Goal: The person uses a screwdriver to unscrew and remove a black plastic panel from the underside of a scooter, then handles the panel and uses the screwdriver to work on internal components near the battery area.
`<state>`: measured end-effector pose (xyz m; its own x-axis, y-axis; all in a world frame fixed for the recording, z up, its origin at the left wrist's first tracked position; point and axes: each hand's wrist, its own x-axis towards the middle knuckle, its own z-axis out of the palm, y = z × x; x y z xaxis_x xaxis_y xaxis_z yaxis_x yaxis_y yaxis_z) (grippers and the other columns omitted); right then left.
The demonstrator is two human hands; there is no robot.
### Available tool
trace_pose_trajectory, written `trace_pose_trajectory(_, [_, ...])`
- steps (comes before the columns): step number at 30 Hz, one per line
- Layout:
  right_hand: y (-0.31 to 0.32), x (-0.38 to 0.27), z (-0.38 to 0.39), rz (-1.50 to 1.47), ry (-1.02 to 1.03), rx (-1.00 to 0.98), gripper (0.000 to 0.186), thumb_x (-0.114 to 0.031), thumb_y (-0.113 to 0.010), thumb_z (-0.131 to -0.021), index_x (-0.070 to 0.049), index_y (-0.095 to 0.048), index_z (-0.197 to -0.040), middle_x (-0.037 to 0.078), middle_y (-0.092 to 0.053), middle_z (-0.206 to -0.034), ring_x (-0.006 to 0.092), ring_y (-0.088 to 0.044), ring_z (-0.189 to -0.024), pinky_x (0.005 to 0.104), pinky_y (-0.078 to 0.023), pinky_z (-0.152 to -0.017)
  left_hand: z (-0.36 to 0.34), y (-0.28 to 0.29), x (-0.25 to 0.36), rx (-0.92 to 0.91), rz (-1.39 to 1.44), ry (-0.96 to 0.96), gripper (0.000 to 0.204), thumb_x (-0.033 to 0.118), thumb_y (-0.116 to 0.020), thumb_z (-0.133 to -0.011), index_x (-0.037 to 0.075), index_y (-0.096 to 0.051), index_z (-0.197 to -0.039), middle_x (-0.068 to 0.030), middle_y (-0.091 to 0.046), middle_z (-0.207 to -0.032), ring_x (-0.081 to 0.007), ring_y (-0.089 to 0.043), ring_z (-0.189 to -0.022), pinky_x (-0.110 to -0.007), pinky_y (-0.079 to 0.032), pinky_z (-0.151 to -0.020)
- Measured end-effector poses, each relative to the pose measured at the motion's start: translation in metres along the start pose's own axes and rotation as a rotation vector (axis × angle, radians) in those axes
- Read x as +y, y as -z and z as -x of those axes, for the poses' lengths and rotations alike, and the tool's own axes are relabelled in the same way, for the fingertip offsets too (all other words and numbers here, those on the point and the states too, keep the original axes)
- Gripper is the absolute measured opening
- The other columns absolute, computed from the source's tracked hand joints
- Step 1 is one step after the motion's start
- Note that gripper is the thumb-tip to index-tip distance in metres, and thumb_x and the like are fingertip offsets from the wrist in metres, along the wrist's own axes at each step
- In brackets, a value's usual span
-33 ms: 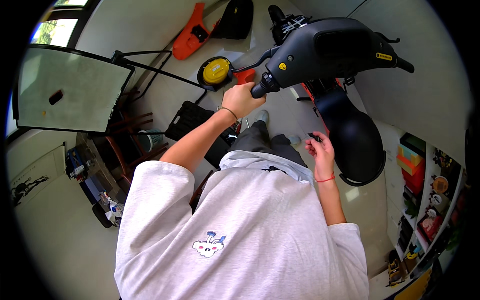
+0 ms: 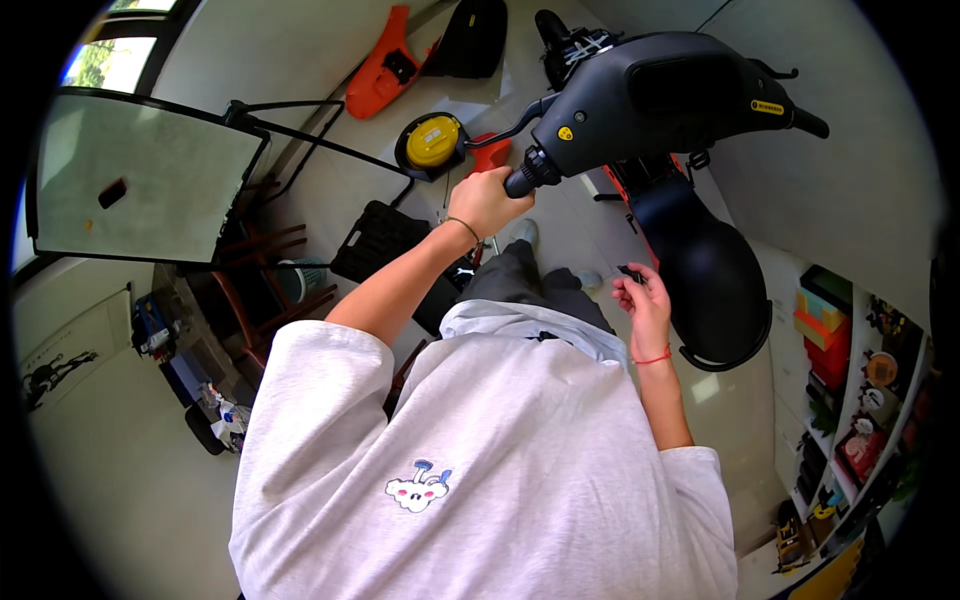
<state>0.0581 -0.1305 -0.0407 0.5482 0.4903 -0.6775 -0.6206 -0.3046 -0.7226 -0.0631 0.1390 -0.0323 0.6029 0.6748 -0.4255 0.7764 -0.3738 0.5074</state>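
Observation:
My left hand (image 2: 487, 203) is closed around the end of a black handlebar grip (image 2: 531, 171) on an electric scooter. The scooter's dark grey front cover (image 2: 600, 110) spreads to the right of the grip, and a brake lever (image 2: 515, 124) curves out beyond it. Beside the scooter's black seat (image 2: 712, 285), my right hand (image 2: 645, 302) is raised with its fingers curled. Between its thumb and fingertips sits a small black object (image 2: 632, 273), too small to identify. A red cord circles the right wrist and a dark band the left.
A red body panel (image 2: 385, 72) and a black panel (image 2: 470, 40) lie on the far floor. A yellow round-topped item (image 2: 433, 142) sits nearby. Left are an open black tool case (image 2: 375, 240), a framed whiteboard (image 2: 150, 180) and wooden chairs (image 2: 250, 305). Shelves (image 2: 850, 400) stand right.

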Motion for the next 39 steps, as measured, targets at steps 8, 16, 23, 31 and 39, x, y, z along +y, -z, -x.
trace_pose_trajectory(8, [0.039,0.02,0.011,0.003,-0.036,0.011,0.027,-0.009,-0.054,-0.09,-0.003,-0.054,-0.115,0.006,-0.065,-0.089,0.0086,-0.06,-0.074,0.0206,-0.045,-0.068,0.002,-0.005,0.01,-0.023,0.005,0.066,0.039,0.041,-0.064,-0.069,0.008,-0.07,-0.088,-0.0171,-0.067,-0.077,-0.0337,-0.066,-0.077,-0.04,-0.051,-0.073])
trace_pose_trajectory(16, [0.067,0.036,0.019,-0.017,-0.051,-0.03,0.021,-0.01,-0.054,-0.091,-0.004,-0.054,-0.112,0.006,-0.066,-0.087,0.0086,-0.06,-0.074,0.02,-0.044,-0.065,0.029,-0.054,0.007,0.174,0.04,0.059,0.038,0.042,-0.065,-0.07,0.006,-0.068,-0.083,-0.0203,-0.065,-0.076,-0.0375,-0.064,-0.076,-0.042,-0.05,-0.07])
trace_pose_trajectory(23, [0.075,0.02,0.005,0.068,-0.032,-0.064,0.019,-0.011,-0.053,-0.093,-0.004,-0.054,-0.111,0.005,-0.065,-0.088,0.0089,-0.059,-0.075,0.0215,-0.044,-0.067,0.06,-0.152,0.041,0.172,0.46,0.144,0.033,0.033,-0.066,-0.075,0.002,-0.065,-0.087,-0.0215,-0.063,-0.073,-0.0377,-0.063,-0.071,-0.041,-0.048,-0.067])
trace_pose_trajectory(31, [0.031,-0.024,-0.034,0.004,0.091,0.127,0.02,-0.013,-0.053,-0.094,-0.003,-0.055,-0.112,0.003,-0.059,-0.087,0.0084,-0.055,-0.077,0.0219,-0.044,-0.072,0.047,-0.184,-0.021,-0.761,0.159,-0.571,0.041,0.043,-0.059,-0.084,0.007,-0.063,-0.105,-0.0172,-0.067,-0.094,-0.0344,-0.063,-0.092,-0.041,-0.048,-0.085])
trace_pose_trajectory(39, [-0.042,-0.117,-0.114,-0.105,0.336,0.641,0.033,-0.014,-0.046,-0.094,-0.004,-0.045,-0.125,0.007,-0.056,-0.095,0.0146,-0.054,-0.083,0.0297,-0.046,-0.08,-0.135,-0.116,-0.327,-0.194,0.048,0.681,0.036,0.03,-0.053,-0.082,0.003,-0.063,-0.103,-0.021,-0.065,-0.102,-0.0355,-0.062,-0.098,-0.043,-0.048,-0.085])
